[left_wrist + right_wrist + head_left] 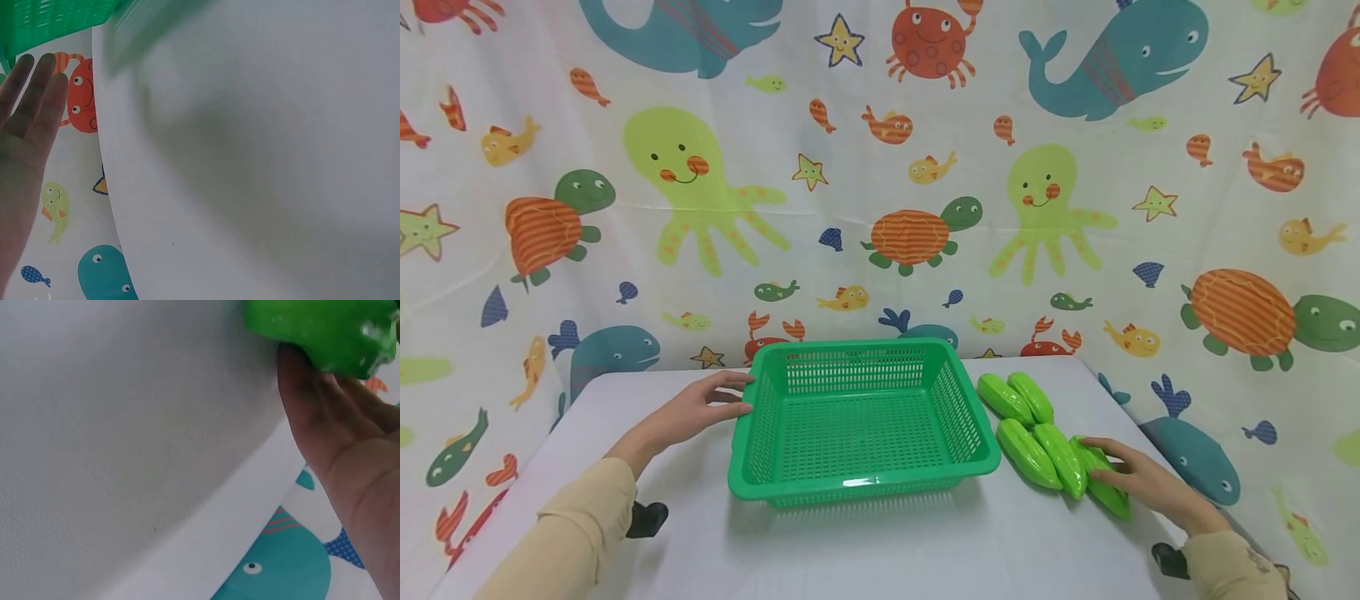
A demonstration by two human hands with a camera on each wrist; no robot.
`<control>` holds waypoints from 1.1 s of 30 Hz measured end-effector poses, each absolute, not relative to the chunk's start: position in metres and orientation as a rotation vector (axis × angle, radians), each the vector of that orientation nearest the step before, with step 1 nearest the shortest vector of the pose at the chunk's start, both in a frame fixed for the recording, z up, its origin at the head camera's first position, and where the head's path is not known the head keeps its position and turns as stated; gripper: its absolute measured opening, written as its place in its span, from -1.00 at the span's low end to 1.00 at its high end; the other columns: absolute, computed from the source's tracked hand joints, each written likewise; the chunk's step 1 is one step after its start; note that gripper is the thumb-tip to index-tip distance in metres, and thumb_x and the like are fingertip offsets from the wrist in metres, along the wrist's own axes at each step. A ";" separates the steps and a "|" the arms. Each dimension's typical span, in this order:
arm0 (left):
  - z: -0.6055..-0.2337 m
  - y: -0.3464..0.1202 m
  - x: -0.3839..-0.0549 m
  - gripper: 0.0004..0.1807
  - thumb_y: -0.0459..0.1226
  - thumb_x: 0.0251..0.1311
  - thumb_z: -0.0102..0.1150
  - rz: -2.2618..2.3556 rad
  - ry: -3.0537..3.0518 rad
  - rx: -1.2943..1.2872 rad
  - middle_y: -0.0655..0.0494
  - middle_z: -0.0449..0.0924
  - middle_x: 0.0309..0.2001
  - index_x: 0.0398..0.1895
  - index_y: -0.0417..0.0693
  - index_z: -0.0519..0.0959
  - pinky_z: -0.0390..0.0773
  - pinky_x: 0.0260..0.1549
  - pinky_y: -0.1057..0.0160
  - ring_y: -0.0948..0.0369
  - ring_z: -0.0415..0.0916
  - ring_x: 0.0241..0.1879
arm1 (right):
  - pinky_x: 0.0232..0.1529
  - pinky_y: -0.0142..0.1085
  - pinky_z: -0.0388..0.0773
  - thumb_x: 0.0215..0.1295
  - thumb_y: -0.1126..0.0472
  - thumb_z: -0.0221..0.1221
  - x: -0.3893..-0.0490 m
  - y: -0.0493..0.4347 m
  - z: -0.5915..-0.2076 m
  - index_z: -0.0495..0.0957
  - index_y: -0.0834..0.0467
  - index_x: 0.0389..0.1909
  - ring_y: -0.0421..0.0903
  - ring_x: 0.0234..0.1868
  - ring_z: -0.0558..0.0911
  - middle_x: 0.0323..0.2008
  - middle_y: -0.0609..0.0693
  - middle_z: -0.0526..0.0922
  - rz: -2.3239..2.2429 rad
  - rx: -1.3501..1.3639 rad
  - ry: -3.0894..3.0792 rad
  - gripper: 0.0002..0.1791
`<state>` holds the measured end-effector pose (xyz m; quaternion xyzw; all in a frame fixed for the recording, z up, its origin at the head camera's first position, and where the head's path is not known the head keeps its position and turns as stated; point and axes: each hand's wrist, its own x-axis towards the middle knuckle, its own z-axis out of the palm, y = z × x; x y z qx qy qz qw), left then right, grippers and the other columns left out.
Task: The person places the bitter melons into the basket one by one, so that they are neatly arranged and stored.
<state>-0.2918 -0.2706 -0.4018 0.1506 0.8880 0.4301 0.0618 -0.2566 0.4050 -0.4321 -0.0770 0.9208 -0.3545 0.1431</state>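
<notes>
A green plastic basket (pixel 857 437) with slotted walls stands in the middle of the white table, nothing inside it. At its left rim are the fingertips of my left hand (pixel 700 408); the fingers look nearly straight in the left wrist view (pixel 28 125). To the right of the basket lie several glossy green, elongated, ridged fruits (pixel 1030 454). My right hand (pixel 1150 479) holds the rightmost green fruit (pixel 1108 492), fingers over its far side and thumb at the near side. In the right wrist view, the fingers curve against this fruit (pixel 325 331).
The white table (pixel 850 558) reaches back to a curtain (pixel 820 183) printed with sea animals, which also hangs along both sides. Dark wrist-camera parts (pixel 646 519) show below the left sleeve (pixel 580 517).
</notes>
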 end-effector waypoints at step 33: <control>-0.407 -0.275 -0.294 -0.28 0.05 0.29 0.18 1.268 2.692 0.415 -0.21 0.36 0.30 0.42 -0.04 0.26 0.49 0.05 -0.25 -0.22 0.36 0.25 | 0.12 0.10 0.51 0.42 -0.19 0.05 -0.277 0.377 -0.350 0.00 0.06 0.53 0.12 0.10 0.54 0.19 0.37 0.33 -1.175 -0.195 2.760 -0.19</control>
